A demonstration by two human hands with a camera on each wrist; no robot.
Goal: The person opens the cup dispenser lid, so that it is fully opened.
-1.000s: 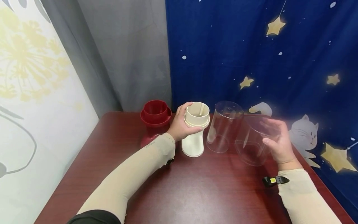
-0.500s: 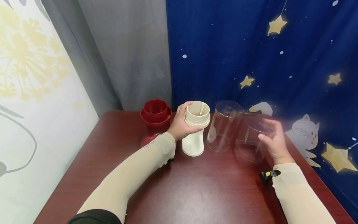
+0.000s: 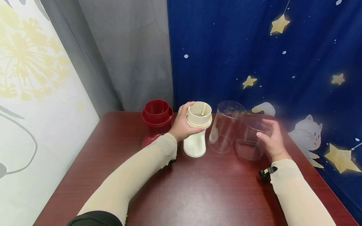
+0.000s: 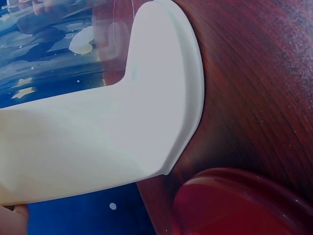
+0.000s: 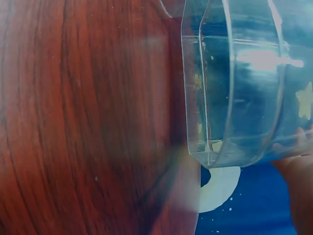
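Note:
A cream plastic stand [image 3: 195, 146] with a round, open-topped cup and a flared foot stands upright on the table. My left hand [image 3: 183, 124] grips it round the collar, thumb in front. In the left wrist view its foot [image 4: 164, 93] meets the tabletop. My right hand [image 3: 272, 139] holds a clear cylindrical container [image 3: 250, 142] by its right side near the rim. Whether that container's base touches the table I cannot tell. Between the two hands stands a second, taller-looking clear cylinder [image 3: 226, 131], touched by neither hand.
A red stand [image 3: 157, 121] of the same shape as the cream one sits left of my left hand, partly hidden by the forearm. The dark red wooden table [image 3: 195, 191] ends at the back against a grey curtain [image 3: 133, 56] and a blue starry curtain [image 3: 220, 37].
My right hand has shifted left with the clear container, bringing it closer to the other clear cylinder. My left hand and the cream stand have stayed in place.

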